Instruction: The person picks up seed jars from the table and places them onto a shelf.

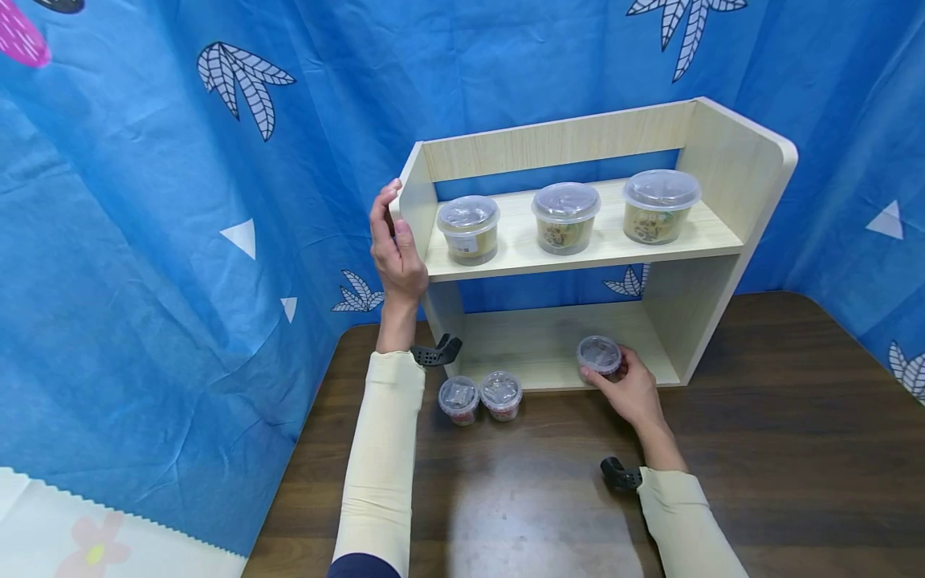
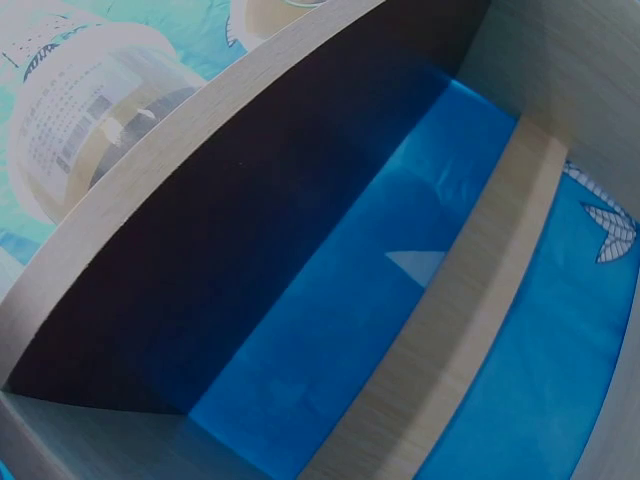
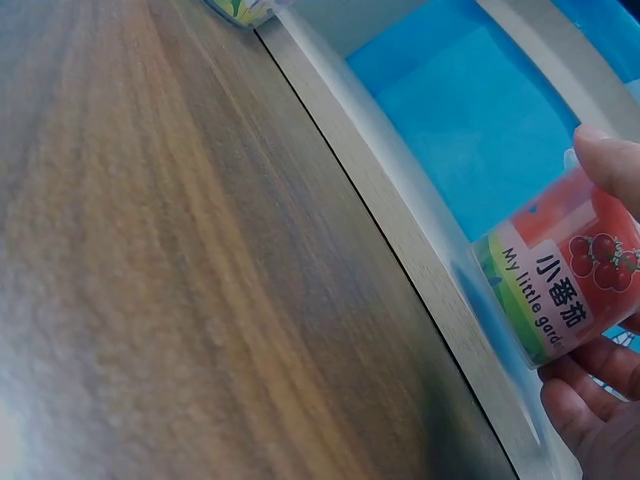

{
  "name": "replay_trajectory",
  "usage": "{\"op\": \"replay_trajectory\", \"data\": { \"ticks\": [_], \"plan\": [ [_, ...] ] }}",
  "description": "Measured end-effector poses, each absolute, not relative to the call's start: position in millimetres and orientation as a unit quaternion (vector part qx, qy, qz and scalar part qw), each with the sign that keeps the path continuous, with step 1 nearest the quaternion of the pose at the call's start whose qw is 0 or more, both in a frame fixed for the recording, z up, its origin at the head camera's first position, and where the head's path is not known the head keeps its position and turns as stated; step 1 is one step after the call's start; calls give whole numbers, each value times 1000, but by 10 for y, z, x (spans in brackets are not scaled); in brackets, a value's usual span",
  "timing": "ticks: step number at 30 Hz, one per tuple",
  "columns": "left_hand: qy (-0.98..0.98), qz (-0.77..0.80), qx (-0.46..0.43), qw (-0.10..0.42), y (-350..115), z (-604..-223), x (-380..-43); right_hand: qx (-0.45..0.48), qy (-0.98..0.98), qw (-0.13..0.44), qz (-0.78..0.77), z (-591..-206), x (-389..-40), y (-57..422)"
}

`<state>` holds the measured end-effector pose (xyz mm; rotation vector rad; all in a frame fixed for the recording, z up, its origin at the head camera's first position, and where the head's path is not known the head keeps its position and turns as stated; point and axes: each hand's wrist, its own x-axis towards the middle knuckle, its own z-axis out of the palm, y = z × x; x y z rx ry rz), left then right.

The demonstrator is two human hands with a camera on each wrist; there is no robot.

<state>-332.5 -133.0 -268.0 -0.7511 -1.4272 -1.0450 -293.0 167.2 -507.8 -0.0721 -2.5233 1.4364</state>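
Observation:
My right hand grips a small lidded plastic cup at the front of the lower shelf, thumb on one side and fingers on the other. In the right wrist view this cup has a red and green label with tomatoes and "My little garden". The left hand rests against the left side panel of the pale wooden shelf unit, fingers extended along its edge. Just in front of the lower shelf, two similar small cups stand side by side on the table.
Three larger lidded tubs stand in a row on the upper shelf. The unit sits on a dark wooden table, with a blue patterned curtain behind it and along the left.

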Motion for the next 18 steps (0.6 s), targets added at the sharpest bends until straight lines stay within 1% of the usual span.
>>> {"op": "replay_trajectory", "data": {
  "ticks": [18],
  "plan": [
    [-607,-444,-321,576,-1334,-2685,-3340,-24,-870,98,482,-5071,-2968,1685]
  ]
}}
